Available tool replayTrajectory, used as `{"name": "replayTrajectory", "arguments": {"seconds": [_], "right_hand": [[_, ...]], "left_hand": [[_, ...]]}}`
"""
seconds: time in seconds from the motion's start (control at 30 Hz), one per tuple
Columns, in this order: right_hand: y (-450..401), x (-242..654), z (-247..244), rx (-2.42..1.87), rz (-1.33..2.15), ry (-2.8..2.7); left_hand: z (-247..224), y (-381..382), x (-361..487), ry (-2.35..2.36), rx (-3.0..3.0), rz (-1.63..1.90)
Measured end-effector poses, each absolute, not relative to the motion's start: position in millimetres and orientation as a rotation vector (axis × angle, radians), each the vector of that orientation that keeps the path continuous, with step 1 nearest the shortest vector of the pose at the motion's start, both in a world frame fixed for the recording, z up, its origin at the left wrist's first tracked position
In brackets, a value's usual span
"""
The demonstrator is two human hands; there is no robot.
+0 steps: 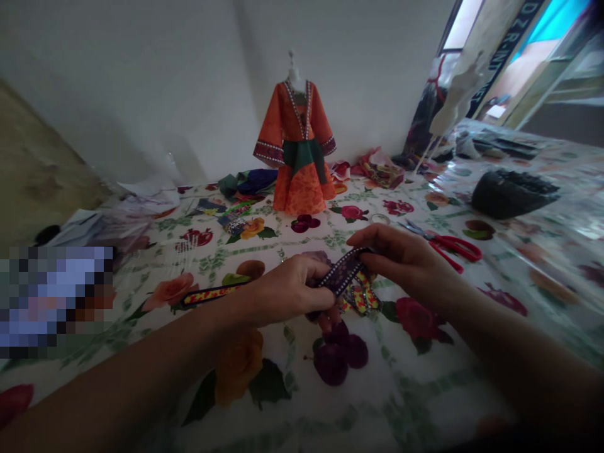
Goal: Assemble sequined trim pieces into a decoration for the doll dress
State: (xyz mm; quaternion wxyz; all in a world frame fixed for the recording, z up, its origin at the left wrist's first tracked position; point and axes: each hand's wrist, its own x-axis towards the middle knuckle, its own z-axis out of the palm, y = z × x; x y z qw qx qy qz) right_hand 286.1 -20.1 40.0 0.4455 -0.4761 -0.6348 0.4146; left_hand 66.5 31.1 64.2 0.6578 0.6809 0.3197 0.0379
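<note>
Between my two hands stretches a dark purple strip of trim (346,272) with rows of small white beads or studs along its edges. My left hand (302,286) pinches its lower left end between thumb and fingers. At the upper right end, my right hand (389,255) grips the strip with thumb and forefinger. Beneath it lies a yellow and red patterned trim (364,296), partly covered by the strip and hands. Another yellow-red band with a dark border (202,296) lies left of my left wrist. Red-handled scissors (448,244) rest beyond my right hand.
A small dress form in an orange and green dress (304,145) stands by the wall. Fabric scraps (255,182) lie behind it. A black container-like object (512,192) sits right, near a bare white dress form (455,94). A floral cloth (155,390) covers the table.
</note>
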Motion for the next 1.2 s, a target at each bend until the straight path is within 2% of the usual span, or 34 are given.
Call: {"name": "replayTrajectory", "arguments": {"seconds": [1.2], "right_hand": [[-13.8, 290.6, 39.2, -1.238, 0.958, -1.555]], "left_hand": [[56.0, 32.7, 67.6, 0.741, 1.382, 0.176]]}}
